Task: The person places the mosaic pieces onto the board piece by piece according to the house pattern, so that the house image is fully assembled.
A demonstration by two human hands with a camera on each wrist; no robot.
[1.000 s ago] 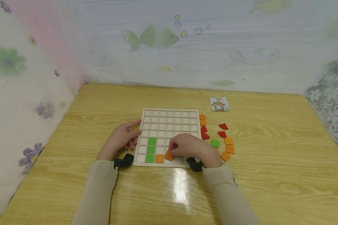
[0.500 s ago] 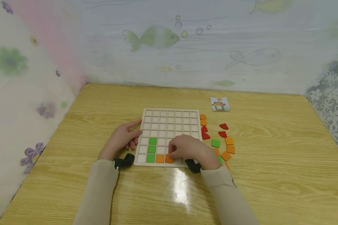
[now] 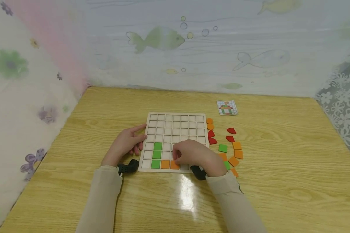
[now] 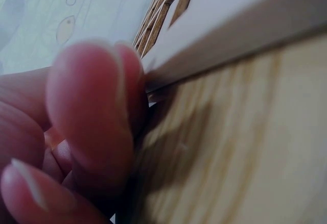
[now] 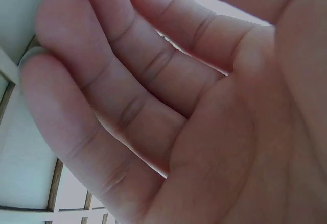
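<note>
A pale wooden grid board (image 3: 168, 116) lies on the table. Three green square tiles (image 3: 156, 155) fill a column near its left side. Beside the lowest one is an orange tile (image 3: 165, 164). A second orange square tile (image 3: 173, 165) lies flat in the adjoining cell, and my right hand (image 3: 192, 153) holds its thumb and forefinger bunched at the upper right corner. The right wrist view shows the other fingers curving over the board; the fingertips' contact is hidden there. My left hand (image 3: 124, 142) steadies the board's left edge with its fingertips, seen close up in the left wrist view (image 4: 92, 117).
Right of the board lie loose pieces: orange rounded pieces (image 3: 210, 126), red wedges (image 3: 231, 130), a green square (image 3: 223, 148) and several orange squares (image 3: 238, 154), some near the right wrist. A patterned card (image 3: 227, 107) lies farther back. A fish-printed cloth (image 3: 163, 38) hangs behind the table.
The second orange tile went from tilted in the right fingers to flat in its cell. The right hand has lowered slightly onto it; the left hand keeps its place.
</note>
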